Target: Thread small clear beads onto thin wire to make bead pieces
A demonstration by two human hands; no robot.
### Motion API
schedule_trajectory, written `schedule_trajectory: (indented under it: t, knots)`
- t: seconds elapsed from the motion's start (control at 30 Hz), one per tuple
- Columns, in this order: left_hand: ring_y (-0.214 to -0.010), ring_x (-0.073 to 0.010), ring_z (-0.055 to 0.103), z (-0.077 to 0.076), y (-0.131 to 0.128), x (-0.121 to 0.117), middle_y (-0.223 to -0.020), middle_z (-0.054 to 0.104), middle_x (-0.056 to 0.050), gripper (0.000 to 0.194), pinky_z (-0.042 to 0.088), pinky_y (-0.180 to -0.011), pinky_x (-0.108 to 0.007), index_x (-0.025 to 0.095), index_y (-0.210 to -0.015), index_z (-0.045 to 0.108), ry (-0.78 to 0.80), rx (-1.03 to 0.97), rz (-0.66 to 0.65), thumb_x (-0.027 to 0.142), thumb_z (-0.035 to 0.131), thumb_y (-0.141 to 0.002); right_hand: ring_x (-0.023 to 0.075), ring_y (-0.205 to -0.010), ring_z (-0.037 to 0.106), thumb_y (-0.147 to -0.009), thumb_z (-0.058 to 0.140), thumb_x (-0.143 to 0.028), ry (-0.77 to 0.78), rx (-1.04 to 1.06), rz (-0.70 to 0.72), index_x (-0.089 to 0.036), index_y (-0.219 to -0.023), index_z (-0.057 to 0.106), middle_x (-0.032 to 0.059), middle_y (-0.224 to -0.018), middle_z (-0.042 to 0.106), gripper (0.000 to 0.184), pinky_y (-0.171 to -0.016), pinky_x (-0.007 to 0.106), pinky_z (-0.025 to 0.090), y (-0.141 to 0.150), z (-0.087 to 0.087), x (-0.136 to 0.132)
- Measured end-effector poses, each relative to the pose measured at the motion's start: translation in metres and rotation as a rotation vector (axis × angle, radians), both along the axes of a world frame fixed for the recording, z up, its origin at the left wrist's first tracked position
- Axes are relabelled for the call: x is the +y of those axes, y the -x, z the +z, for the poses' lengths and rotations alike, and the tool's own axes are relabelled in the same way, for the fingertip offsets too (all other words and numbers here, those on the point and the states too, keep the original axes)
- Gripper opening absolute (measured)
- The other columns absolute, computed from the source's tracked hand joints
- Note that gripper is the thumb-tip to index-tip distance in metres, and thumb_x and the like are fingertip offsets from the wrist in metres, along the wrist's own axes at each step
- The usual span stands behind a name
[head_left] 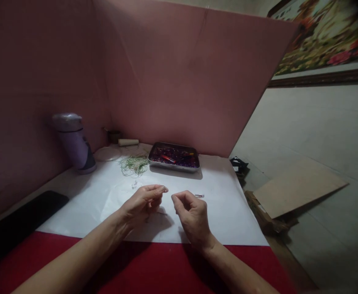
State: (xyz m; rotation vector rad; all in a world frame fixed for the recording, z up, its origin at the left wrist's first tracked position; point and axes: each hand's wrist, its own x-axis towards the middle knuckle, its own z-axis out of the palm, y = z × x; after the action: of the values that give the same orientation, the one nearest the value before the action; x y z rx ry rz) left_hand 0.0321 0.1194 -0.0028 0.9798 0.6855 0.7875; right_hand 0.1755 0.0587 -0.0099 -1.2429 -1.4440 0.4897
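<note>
Head cam: tiny item (166, 190) at tips of L fingers (158, 189), nr R fingers (178, 201)

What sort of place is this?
Probably a small craft corner, perhaps in a home: a metal tray of dark, purplish bits and a tangle of green strands lie on a white sheet, and a framed picture hangs to the right.

Smooth white sheet (230, 220) over a matt red cover (163, 271)
The sheet is papery, faintly glossy; the tray (175, 168), shiny metal; the purple bottle (74, 148), smooth plastic by its look, its cap (67, 122) under glossy clear film; the green strands (134, 164), thread-like; the small clear bits (134, 185), glassy; the brown board (299, 190), matt cardboard.
</note>
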Motion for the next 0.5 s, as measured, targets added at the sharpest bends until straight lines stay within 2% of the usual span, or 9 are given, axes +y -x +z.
schedule_trajectory:
  t: [0.2,0.5]
  knots:
    - [-0.045,-0.0035,0.026,-0.003,-0.002,-0.001,-0.054,0.033,0.006,0.02,0.016,-0.042,-0.017,0.012,-0.08,0.061,0.086,-0.058,-0.069,0.027,0.067,-0.068,0.0079,-0.046,0.037,-0.079,0.053,-0.023,-0.094,-0.106,-0.073,-0.016,-0.063,0.054,-0.0049,-0.051,0.044,0.017,-0.047,0.02,0.033,-0.001,-0.005,0.001]
    - [-0.044,-0.0038,0.022,-0.005,-0.003,-0.001,-0.05,0.03,0.007,0.023,0.014,-0.042,-0.019,0.013,-0.075,0.059,0.135,-0.059,-0.059,0.034,0.065,-0.071,0.0058,-0.042,0.028,-0.077,0.056,-0.022,-0.161,-0.161,-0.14,-0.015,-0.064,0.056,-0.0078,-0.047,0.031,0.015,-0.043,0.019,0.025,-0.003,-0.009,-0.001]
